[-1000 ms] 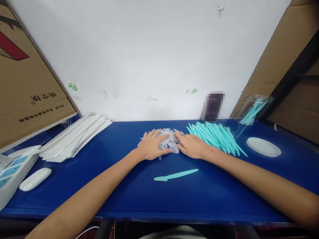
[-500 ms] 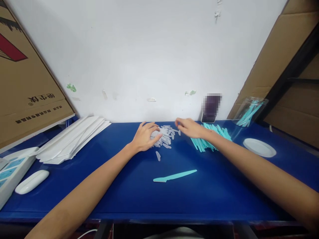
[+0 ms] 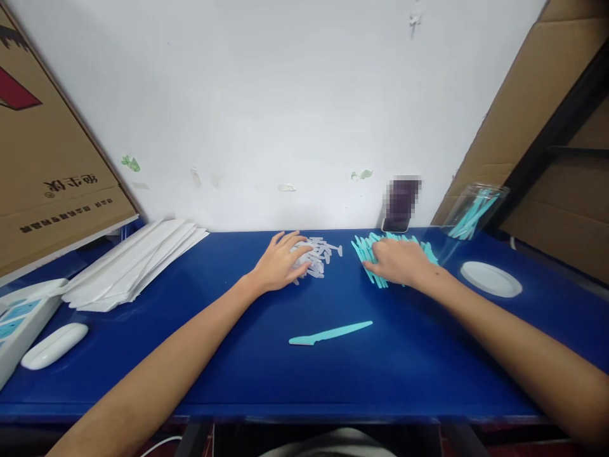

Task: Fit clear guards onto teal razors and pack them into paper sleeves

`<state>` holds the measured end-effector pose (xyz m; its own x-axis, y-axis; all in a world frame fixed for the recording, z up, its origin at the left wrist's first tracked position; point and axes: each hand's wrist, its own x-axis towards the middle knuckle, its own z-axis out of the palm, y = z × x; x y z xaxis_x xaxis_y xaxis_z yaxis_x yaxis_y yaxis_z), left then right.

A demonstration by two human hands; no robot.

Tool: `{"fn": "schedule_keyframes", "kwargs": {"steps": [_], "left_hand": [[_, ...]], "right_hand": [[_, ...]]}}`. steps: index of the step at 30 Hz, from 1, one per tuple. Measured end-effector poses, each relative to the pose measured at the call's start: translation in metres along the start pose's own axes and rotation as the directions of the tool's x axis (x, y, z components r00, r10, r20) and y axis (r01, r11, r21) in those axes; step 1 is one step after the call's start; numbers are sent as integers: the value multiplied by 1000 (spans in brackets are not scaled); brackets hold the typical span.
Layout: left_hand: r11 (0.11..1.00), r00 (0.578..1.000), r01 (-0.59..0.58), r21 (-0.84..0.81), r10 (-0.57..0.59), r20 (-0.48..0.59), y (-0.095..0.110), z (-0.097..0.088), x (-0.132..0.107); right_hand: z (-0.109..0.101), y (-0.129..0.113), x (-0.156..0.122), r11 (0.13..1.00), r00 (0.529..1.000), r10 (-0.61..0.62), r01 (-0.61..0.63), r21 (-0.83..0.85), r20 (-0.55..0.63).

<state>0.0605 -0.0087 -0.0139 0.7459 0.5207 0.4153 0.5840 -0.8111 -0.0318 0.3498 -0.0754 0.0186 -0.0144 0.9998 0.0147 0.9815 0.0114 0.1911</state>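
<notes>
Fingers spread, my left hand (image 3: 280,261) rests at the left side of a pile of small translucent plastic covers (image 3: 318,257) and partly hides them. My right hand (image 3: 399,259) is on a heap of teal eyebrow razors (image 3: 361,244), its fingers curled down and its thumb low among the handles. Whether a razor is between those fingers is hidden. Nearer to me, a single teal eyebrow razor (image 3: 330,333) lies on the blue table, its wider head pointing left.
A clear jar (image 3: 478,212) with teal razors lies tilted at the back right, near its white lid (image 3: 491,279). A phone (image 3: 399,206) leans on the wall. White paper sleeves (image 3: 136,266), a white oval case (image 3: 54,346) and a cardboard box (image 3: 61,165) are at left.
My right hand has moved right, from beside the covers onto the razor heap. The loose cover below the pile is now back against it, near my left hand.
</notes>
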Motion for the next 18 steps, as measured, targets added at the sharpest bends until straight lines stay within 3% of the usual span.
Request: {"fn": "schedule_keyframes", "kwargs": {"steps": [3,6,9,11,13,15,18], "left_hand": [[1000,997,1,-14,-2,-83,-9,-10,-5],[999,999,14,-52,-11,48,-16,-17,-20],[990,975,107,-92,-86,203,-22,-14,-33],[981,965,160,-109,-132,225,-23,-7,-33],[976,973,192,-108,-174,153,-24,1,-27],[971,977,214,-102,-215,0,-22,6,-18],[971,942,214,-109,-235,-239,-18,6,-9]], "right_hand": [[0,-4,-4,1000,1000,3,-3,-4,2],[0,-7,-9,1000,1000,20,-20,-11,2],[2,-11,-12,999,1000,29,-29,-17,9],[3,-13,-12,1000,1000,26,-26,-15,14],[4,-14,-11,1000,1000,23,-23,-7,17],[4,-14,-10,1000,1000,21,-21,3,23],[4,-12,-9,1000,999,9,-10,23,37]]}}
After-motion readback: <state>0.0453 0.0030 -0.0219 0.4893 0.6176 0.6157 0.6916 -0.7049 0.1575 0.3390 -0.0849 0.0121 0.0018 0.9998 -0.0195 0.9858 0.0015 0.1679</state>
